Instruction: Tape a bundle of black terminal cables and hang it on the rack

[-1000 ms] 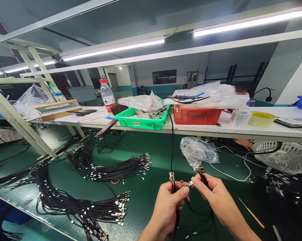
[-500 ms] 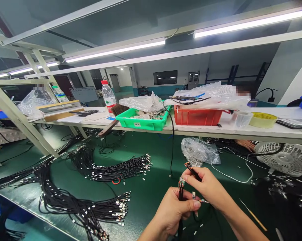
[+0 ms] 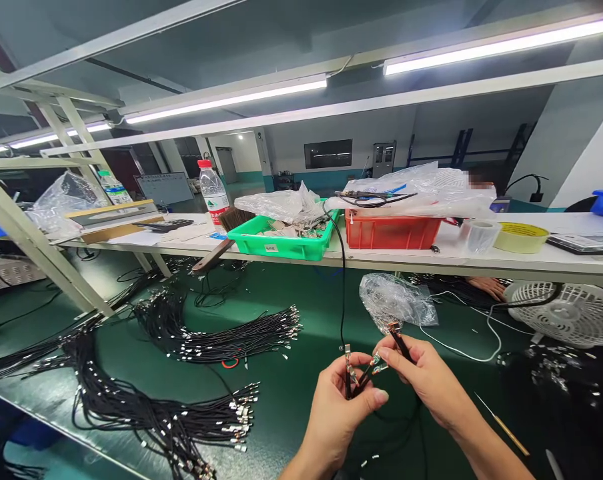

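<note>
Left hand (image 3: 339,417) and right hand (image 3: 429,383), both closed in fingertip pinches, hold thin black insulated wires (image 3: 400,345) tipped with small silver crimp terminals (image 3: 377,363); a slackened pinch could drop or bend them.

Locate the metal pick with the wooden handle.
In the head view, the metal pick lies on the green mat at the lower right, just right of the right hand and below the white fan.
</note>
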Demonstrator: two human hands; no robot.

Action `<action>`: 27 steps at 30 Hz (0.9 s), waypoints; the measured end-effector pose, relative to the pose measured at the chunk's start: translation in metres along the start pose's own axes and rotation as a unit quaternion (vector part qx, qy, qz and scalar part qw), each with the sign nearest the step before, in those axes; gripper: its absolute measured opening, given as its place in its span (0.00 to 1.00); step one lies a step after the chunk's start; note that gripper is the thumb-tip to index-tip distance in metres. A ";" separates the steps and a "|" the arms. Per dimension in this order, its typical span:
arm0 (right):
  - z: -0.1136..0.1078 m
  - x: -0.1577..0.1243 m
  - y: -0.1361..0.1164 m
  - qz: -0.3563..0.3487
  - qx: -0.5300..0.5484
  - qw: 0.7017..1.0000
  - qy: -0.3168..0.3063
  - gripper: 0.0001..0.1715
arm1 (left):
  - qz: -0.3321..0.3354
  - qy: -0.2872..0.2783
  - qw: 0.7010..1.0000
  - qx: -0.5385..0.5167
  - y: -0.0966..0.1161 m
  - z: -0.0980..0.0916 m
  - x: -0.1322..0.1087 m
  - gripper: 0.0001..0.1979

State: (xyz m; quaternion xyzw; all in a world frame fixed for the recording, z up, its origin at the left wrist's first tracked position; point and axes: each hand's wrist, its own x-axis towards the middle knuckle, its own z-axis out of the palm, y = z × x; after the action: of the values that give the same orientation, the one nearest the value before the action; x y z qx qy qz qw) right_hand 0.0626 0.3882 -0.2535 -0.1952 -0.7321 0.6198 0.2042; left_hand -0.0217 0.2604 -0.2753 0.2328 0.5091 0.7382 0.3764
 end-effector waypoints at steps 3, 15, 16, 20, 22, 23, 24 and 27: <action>0.002 -0.003 -0.002 -0.022 -0.041 0.999 0.020 0.15 | -0.004 0.023 1.000 0.010 0.000 -0.001 0.001 0.16; 0.004 -0.009 -0.003 -0.030 -0.139 0.989 0.036 0.17 | -0.088 -0.031 0.995 -0.037 0.006 0.001 0.002 0.14; 0.004 -0.009 -0.004 -0.025 -0.136 0.990 0.030 0.17 | -0.093 -0.033 0.994 -0.039 0.006 0.002 0.002 0.14; 0.002 -0.008 -0.005 -0.017 -0.094 0.995 0.006 0.19 | -0.117 -0.033 0.991 -0.063 0.006 0.002 0.004 0.16; 0.001 -0.007 -0.004 -0.008 -0.067 0.998 0.000 0.19 | -0.128 -0.029 0.988 -0.077 0.006 0.002 0.005 0.15; 0.001 -0.007 -0.003 -0.001 -0.056 0.998 0.000 0.18 | -0.133 -0.025 0.987 -0.082 0.005 0.002 0.006 0.15; 0.001 -0.007 -0.002 0.005 -0.045 0.999 -0.001 0.18 | -0.137 -0.021 0.987 -0.086 0.005 0.002 0.006 0.16; 0.002 -0.008 -0.001 0.014 -0.018 1.000 -0.003 0.18 | -0.143 -0.011 0.985 -0.094 0.003 0.001 0.007 0.16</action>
State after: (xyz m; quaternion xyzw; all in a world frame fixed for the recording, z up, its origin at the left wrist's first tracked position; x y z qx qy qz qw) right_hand 0.0685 0.3819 -0.2529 -0.2077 -0.7410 0.6097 0.1899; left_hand -0.0260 0.2661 -0.2719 0.1289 0.4611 0.7191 0.5037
